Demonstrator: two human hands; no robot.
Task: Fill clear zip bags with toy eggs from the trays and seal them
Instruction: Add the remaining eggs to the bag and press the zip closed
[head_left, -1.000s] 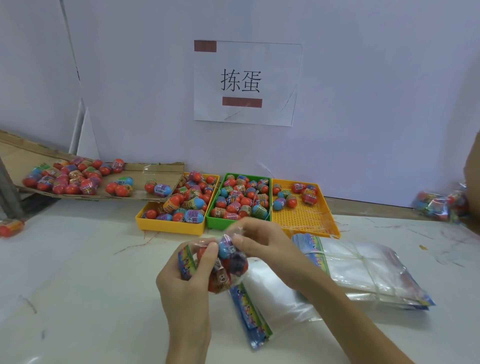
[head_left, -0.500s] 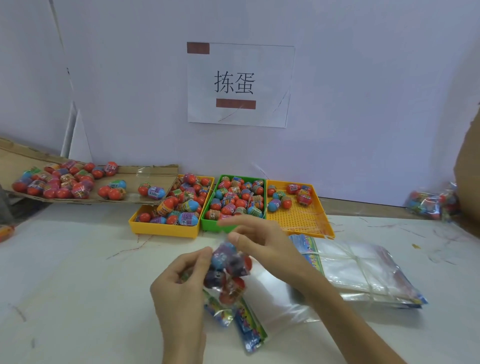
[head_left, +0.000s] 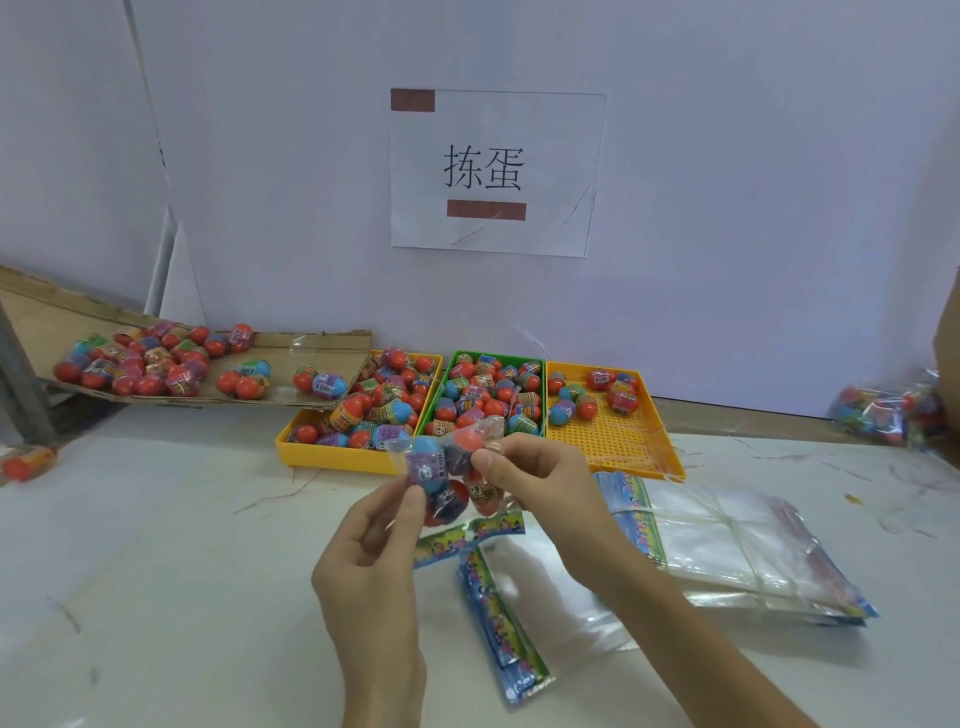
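Now that we have flipped the clear zip bag of red and blue toy eggs (head_left: 451, 480) over, its printed header hangs below our fingers; left hand (head_left: 371, 558) and right hand (head_left: 540, 483) pinch it above the counter (head_left: 156, 571), ready for sealing.

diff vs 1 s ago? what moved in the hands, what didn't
The filled zip bag has been turned over between both hands: its printed header strip, beside the left hand a second ago, now hangs below the eggs, and the bag sits higher, in front of the green tray. The right hand still pinches it from the right. Trays, loose eggs and the empty bag stack look unchanged.
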